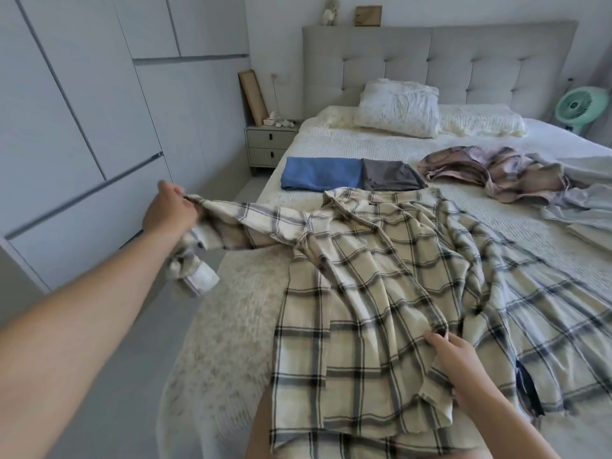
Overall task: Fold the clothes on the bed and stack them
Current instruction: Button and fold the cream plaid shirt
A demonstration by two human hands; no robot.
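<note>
While the cream flannel shirt with dark plaid lines [381, 293] lies spread across the white textured bed cover [381, 144], collar toward the headboard and hem toward the person, both hands are busy with it in the head camera's single view. The left hand [169, 208] is clenched on the shirt's left sleeve [231, 226], pinching it partway along, so the sleeve stretches taut from the grip back toward the shoulder while the white-lined cuff [202, 279] droops below the hand, off the bed's edge. The right hand [453, 356] has its fingertips closed on a gathered ridge of fabric near the shirt's middle, low on the body, anchoring it against the pull.

From the left grip, the shirt's body lies to the right and slightly nearer; the sleeve's long axis runs almost straight across, from grip to shoulder seam, at right angles to the body's collar-to-hem axis. The left hand is the only one near the sleeve, so I judge the coming move to be its own: carrying the sleeve rightward over the body, toward the right hand.

Beyond the collar, away from both grips, a folded blue garment [319, 173] and a folded dark grey garment [390, 177] sit touching side by side. Farther right of the right hand lie an unfolded pink-and-mauve plaid garment [496, 173] and a crumpled pale grey garment [576, 200], not yet folded.
</note>
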